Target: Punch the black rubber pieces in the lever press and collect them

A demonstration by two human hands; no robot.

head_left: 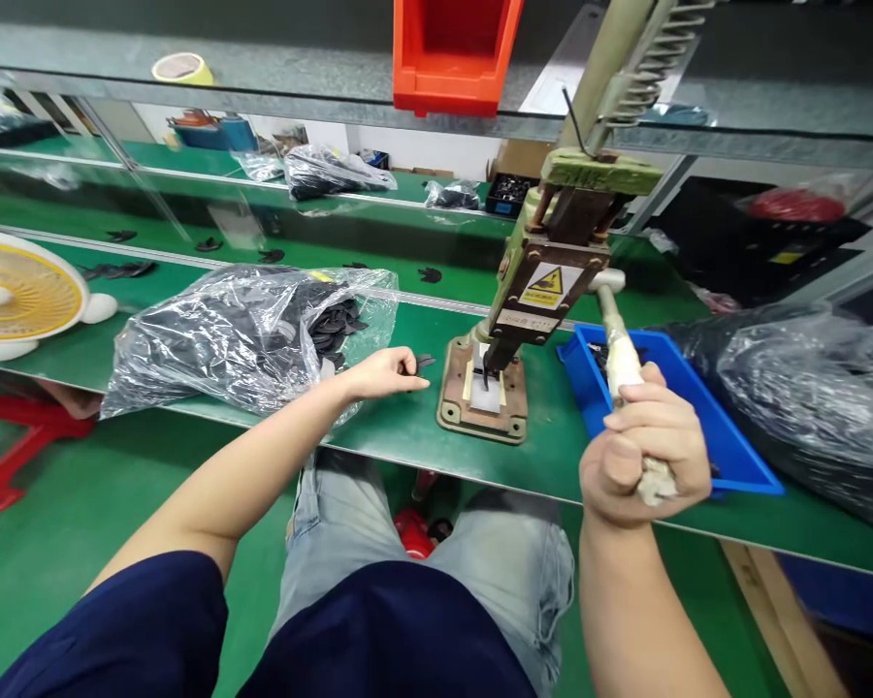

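My left hand [389, 374] pinches a small black part [426, 362] over the green table, between the plastic bag of black parts [225, 330] and the press. My right hand [647, 446] is wrapped round the taped lever [621, 349] of the green hand press [545, 262]. The press ram is lowered close to the base plate [484, 427], where a dark piece sits on a light metal block [485, 393]. Whether the ram touches that piece cannot be made out.
A blue bin [742, 456] stands right of the press, beside a large plastic bag [800, 388]. A fan [21, 291] is at the left. Overhead, a shelf [298, 92] holds a red bin [451, 92]. Black pieces [430, 275] lie beyond the near table.
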